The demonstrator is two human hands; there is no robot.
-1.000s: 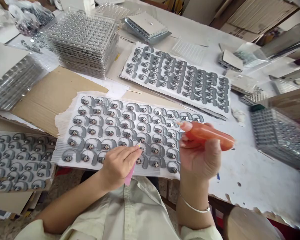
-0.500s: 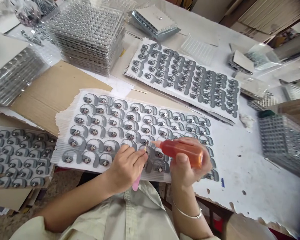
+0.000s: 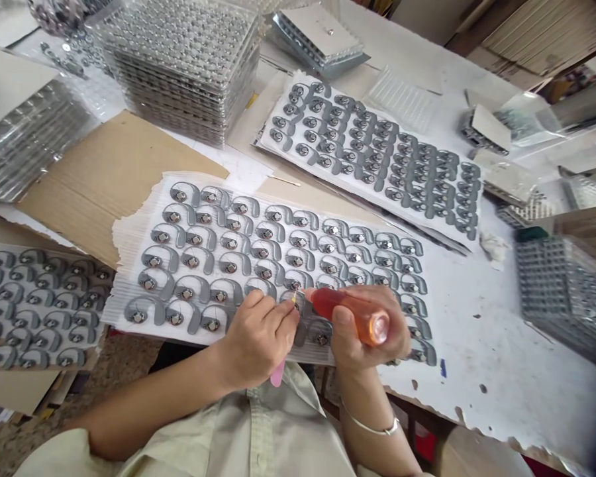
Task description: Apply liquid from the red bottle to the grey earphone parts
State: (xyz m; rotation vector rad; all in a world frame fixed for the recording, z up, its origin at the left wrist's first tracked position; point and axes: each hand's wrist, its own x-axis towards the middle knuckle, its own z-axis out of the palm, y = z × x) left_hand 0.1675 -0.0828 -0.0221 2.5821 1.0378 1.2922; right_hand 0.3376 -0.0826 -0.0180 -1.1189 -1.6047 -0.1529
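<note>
My left hand (image 3: 258,339) is closed around slim pink tweezers (image 3: 277,374), whose flat end sticks out below the fist. Their narrow yellowish tip reaches a small metal piece with a pale square centre (image 3: 295,285). In my right hand (image 3: 353,346) is a squeeze bottle (image 3: 348,310) of orange-red liquid, tilted with its nozzle close to the tweezer tip. Whether the nozzle touches the piece cannot be made out. Beneath both hands lies a white ribbed sheet (image 3: 132,228) bearing rows of grey hook-shaped pads, each with a metal piece; my hands hide several of them.
Behind is a second filled sheet (image 3: 372,149), with a cotton swab (image 3: 284,180) in front of it. Stacked clear trays (image 3: 179,79) stand at back left, beside brown cardboard (image 3: 114,179). Another filled sheet (image 3: 34,311) lies at left. More trays (image 3: 561,285) stand at right.
The bottle has come down and left, bringing its nozzle closer to the tweezer tip, and its base now faces me more. The whole view has shifted slightly.
</note>
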